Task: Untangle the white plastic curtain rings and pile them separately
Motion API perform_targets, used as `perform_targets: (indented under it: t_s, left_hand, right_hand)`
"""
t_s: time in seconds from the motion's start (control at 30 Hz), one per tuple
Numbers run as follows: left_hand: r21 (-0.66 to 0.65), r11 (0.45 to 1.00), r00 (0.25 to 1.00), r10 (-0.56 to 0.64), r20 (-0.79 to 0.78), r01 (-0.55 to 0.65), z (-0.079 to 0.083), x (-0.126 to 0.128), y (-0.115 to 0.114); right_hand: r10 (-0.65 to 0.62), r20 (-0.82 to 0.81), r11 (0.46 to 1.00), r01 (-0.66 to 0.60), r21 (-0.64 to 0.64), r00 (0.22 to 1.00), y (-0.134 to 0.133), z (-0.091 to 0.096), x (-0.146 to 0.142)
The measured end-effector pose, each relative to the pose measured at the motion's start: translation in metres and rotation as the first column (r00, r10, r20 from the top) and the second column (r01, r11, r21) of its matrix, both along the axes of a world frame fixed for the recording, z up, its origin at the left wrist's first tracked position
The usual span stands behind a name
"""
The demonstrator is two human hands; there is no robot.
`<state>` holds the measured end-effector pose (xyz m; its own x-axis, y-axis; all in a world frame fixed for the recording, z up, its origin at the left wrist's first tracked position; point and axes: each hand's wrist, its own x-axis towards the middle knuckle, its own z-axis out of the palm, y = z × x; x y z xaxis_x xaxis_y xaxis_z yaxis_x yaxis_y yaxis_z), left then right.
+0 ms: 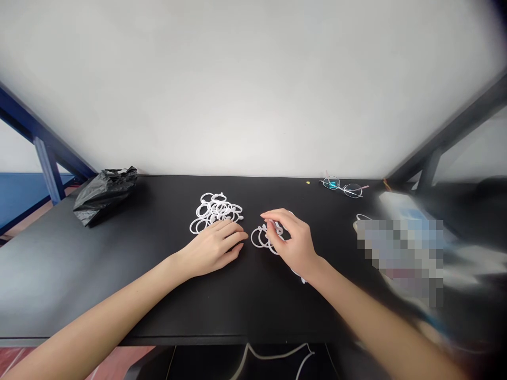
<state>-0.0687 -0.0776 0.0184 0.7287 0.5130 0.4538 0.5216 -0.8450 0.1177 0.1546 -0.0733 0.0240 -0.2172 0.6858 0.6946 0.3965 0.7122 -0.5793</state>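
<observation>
A heap of white plastic rings with small knobs, like curtain rings, lies on the black tabletop. My left hand rests at the heap's near edge, palm down, fingers loosely bent and thumb apart; nothing shows in its grasp. To the right, a smaller group of the same white rings lies partly under my right hand. That hand's thumb and index finger are spread apart, and its other fingers are hidden behind them. Another white piece peeks out below my right wrist.
A crumpled black plastic bag sits at the back left. Eyeglasses lie near the wall at the back right, beside a tiny yellow bit. A blurred, pixelated item takes up the right side. Blue metal posts stand at left.
</observation>
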Motion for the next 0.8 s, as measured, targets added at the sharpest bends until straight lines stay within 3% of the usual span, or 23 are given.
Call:
perform_targets:
  t_s: [0.07,0.13,0.17,0.23,0.3,0.4,0.5,0.63,0.8]
  left_hand:
    - [-0.016,0.999,0.998,0.035,0.059,-0.034,-0.001,0.0,-0.002]
    - [-0.048,0.997,0.99,0.065,0.125,-0.06,-0.003,0.001,-0.004]
    - [-0.072,0.995,0.985,0.077,0.156,-0.067,-0.003,0.001,-0.005]
    - [-0.137,0.988,0.974,0.095,0.207,-0.068,-0.005,0.002,-0.006]
    - [-0.199,0.978,0.958,0.117,0.26,-0.066,-0.006,0.003,-0.008]
    - [-0.232,0.972,0.928,0.117,0.354,-0.034,-0.006,0.005,-0.009]
    - [-0.139,0.99,0.933,0.028,0.36,0.024,-0.002,0.006,-0.01]
    - [0.113,0.993,0.974,-0.054,0.219,0.029,0.002,0.005,-0.008]
    - [0.222,0.975,0.986,-0.061,0.156,0.025,0.002,0.005,-0.008]
  right_hand:
    - [0.032,-0.103,0.999,-0.036,-0.034,0.994,-0.003,0.004,-0.002]
    - [0.111,-0.234,0.969,-0.158,-0.192,0.966,-0.007,0.007,-0.004]
    - [0.148,-0.306,0.924,-0.242,-0.297,0.94,-0.008,0.008,-0.005]
    - [0.189,-0.436,0.778,-0.405,-0.48,0.88,-0.009,0.009,-0.006]
    - [0.177,-0.523,0.649,-0.499,-0.574,0.833,-0.009,0.009,-0.008]
    - [0.119,-0.601,0.545,-0.558,-0.626,0.791,-0.008,0.008,-0.011]
    - [0.042,-0.63,0.462,-0.574,-0.676,0.775,-0.007,0.006,-0.013]
    - [-0.008,-0.635,0.391,-0.582,-0.713,0.773,-0.007,0.004,-0.015]
    - [-0.004,-0.633,0.378,-0.585,-0.718,0.775,-0.006,0.004,-0.014]
